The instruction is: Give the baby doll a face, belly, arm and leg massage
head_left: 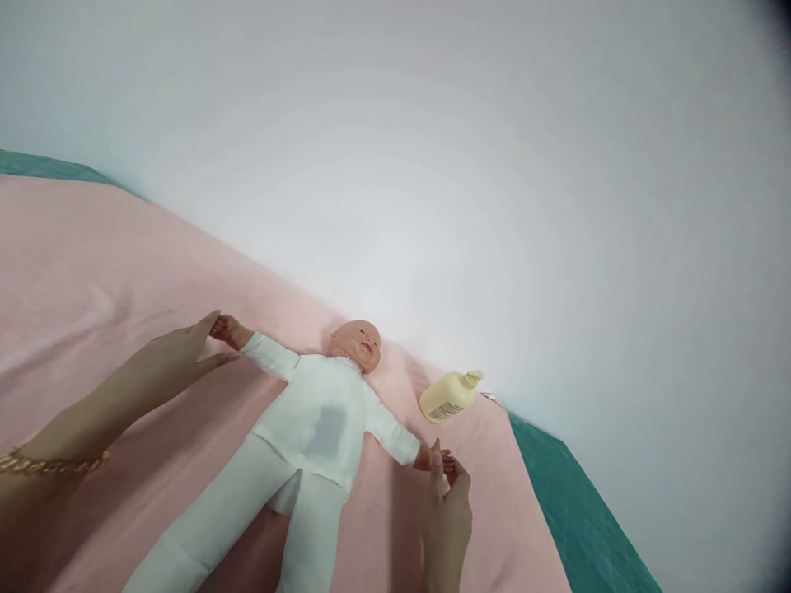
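Pinches with the left fingers (207, 323) one tiny hand of the doll (321, 412), fingertips over it and thumb under: a light, closed hold, no clench. Closes the right fingers (437, 465) likewise around the doll's other tiny hand, reaching up from below. Holds both sleeves straight out from the doll's chest that way, most likely why the arms stand spread wide instead of lying at the doll's sides. Brings the left hand (179, 354) in at the end of one outstretched arm of the doll, with a gold bracelet (49, 464) at the wrist further back. Brings the right hand (448, 515) in just below the doll's other arm. Has the doll face up in white clothes, head away from the person and legs towards them. Has it flat on a pink blanket (92, 272) that spreads under and all round the doll, probably as soft padding. Has a cream pump bottle (448, 398) on its side just beyond the doll's arm held by the right fingers, near the head, apart from the doll yet seemingly within easy reach. Shows a teal sheet (574, 502) past the blanket's edges, well away from the doll, and a plain white wall (494, 165) behind the doll's head.
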Demonstrator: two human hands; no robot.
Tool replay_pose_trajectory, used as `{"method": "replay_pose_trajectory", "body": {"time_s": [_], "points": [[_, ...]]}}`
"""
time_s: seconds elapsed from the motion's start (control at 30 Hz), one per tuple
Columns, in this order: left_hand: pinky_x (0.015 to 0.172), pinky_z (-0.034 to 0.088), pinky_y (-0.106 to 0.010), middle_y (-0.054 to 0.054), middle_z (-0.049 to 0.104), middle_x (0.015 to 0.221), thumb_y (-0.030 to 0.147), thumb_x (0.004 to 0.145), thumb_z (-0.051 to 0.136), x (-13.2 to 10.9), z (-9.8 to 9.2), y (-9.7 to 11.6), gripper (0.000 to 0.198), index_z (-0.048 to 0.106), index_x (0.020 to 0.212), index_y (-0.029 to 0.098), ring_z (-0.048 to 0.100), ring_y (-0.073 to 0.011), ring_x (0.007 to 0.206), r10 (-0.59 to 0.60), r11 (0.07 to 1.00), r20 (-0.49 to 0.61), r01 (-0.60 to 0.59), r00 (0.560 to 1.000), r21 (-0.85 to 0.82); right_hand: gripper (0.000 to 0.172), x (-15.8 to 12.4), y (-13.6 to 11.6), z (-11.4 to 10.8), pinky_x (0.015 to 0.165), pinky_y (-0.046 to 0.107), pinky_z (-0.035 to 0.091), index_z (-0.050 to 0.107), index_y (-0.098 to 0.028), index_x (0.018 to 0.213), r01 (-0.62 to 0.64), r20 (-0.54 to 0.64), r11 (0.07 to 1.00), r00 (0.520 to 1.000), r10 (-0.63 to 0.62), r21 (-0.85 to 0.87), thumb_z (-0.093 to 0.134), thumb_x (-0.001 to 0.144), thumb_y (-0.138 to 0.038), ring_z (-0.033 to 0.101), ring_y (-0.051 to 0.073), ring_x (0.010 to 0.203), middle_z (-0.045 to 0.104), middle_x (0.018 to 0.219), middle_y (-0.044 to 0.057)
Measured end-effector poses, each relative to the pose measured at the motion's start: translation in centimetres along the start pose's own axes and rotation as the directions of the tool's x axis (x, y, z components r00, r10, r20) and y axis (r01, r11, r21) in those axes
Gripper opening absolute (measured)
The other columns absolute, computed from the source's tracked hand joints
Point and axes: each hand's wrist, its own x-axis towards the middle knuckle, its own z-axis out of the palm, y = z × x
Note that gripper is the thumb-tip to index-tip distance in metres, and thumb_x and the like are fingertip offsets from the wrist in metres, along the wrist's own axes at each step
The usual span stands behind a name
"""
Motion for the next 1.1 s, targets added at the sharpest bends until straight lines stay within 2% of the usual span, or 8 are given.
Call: {"method": "replay_pose_trajectory", "body": {"time_s": [0.17,0.3,0.43,0.53,0.67,0.73,0.9,1.1], "points": [[0.067,0.051,-0.036,-0.009,0.064,0.132,0.048,0.101,0.031,-1.3,-0.6,3.5,0.049,0.048,0.142,0.025,0.068,-0.0297,0.097,0.145,0.984,-0.171,-0.16,0.975,-0.08,0.071,-1.9,-1.4,0.5,0.085,0.036,0.049,0.047,-0.025,0.136,0.124,-0.088,0.976,0.99,-0.11,0.177,0.045,0.086,-0.075,0.063,0.029,0.117,0.065,0.133,0.009],[0.076,0.053,-0.034,-0.002,0.073,0.112,0.036,0.104,0.04,-2.1,-0.6,5.8,0.03,0.06,0.125,0.031,0.069,-0.022,0.093,0.391,0.869,-0.433,-0.481,0.812,-0.117,0.06,-3.1,-2.1,1.0,0.083,0.033,0.052,0.053,-0.027,0.132,0.204,-0.172,0.942,0.972,-0.161,0.267,0.05,0.089,-0.068,0.063,0.026,0.119,0.064,0.134,0.006],[0.086,0.052,-0.032,-0.001,0.074,0.107,0.018,0.098,0.06,-2.9,-0.3,7.5,0.023,0.059,0.121,0.025,0.068,-0.0172,0.095,0.616,0.663,-0.429,-0.729,0.661,-0.172,0.052,-3.9,-1.8,1.9,0.084,0.034,0.055,0.058,-0.022,0.128,0.399,-0.275,0.885,0.902,-0.333,0.239,0.053,0.092,-0.06,0.066,0.026,0.114,0.067,0.13,0.01],[0.096,0.049,-0.032,-0.003,0.073,0.113,0.014,0.098,0.06,-3.8,0.5,8.4,0.029,0.056,0.125,0.021,0.069,-0.0164,0.101,0.693,0.581,-0.384,-0.788,0.611,-0.205,0.039,-4.1,-1.6,2.8,0.085,0.036,0.056,0.06,-0.019,0.124,0.675,-0.383,0.731,0.705,-0.597,0.102,0.054,0.096,-0.047,0.068,0.025,0.111,0.071,0.12,0.012],[0.101,0.046,-0.03,-0.003,0.073,0.113,0.015,0.1,0.055,-4.7,1.3,9.3,0.032,0.053,0.131,0.02,0.069,-0.0147,0.101,0.755,0.493,-0.344,-0.829,0.558,-0.263,0.026,-4.7,-2.6,3.6,0.1,0.037,0.052,0.057,-0.016,0.123,0.961,-0.374,0.27,0.228,-0.899,-0.063,0.053,0.099,-0.021,0.07,0.018,0.106,0.074,0.109,0.011],[0.102,0.044,-0.029,-0.003,0.073,0.113,0.011,0.101,0.051,-4.8,1.5,9.6,0.032,0.052,0.132,0.02,0.069,-0.0134,0.101,0.785,0.462,-0.308,-0.84,0.537,-0.286,0.024,-5.3,-3.5,3.8,0.107,0.038,0.046,0.058,-0.013,0.121,0.99,-0.33,0.119,0.09,-0.94,-0.069,0.052,0.098,-0.014,0.07,0.016,0.106,0.074,0.108,0.011],[0.106,0.04,-0.028,-0.001,0.075,0.109,-0.002,0.095,0.044,-4.7,2.2,9.5,0.039,0.054,0.127,0.017,0.069,-0.0126,0.102,0.833,0.416,-0.299,-0.883,0.466,-0.216,0.025,-7.0,-4.7,4.4,0.107,0.035,0.047,0.065,-0.016,0.115,0.995,-0.226,0.0,-0.022,-0.974,-0.096,0.054,0.095,-0.006,0.069,0.015,0.11,0.075,0.111,0.008],[0.098,0.05,-0.029,-0.002,0.073,0.114,0.006,0.097,0.049,-4.9,2.8,9.6,0.033,0.057,0.125,0.02,0.07,-0.0147,0.096,0.809,0.44,-0.29,-0.853,0.512,-0.279,0.024,-7.5,-5.0,4.9,0.099,0.034,0.054,0.068,-0.018,0.112,0.995,-0.258,-0.024,-0.049,-0.965,-0.102,0.054,0.096,-0.007,0.07,0.016,0.108,0.076,0.108,0.007]]}}
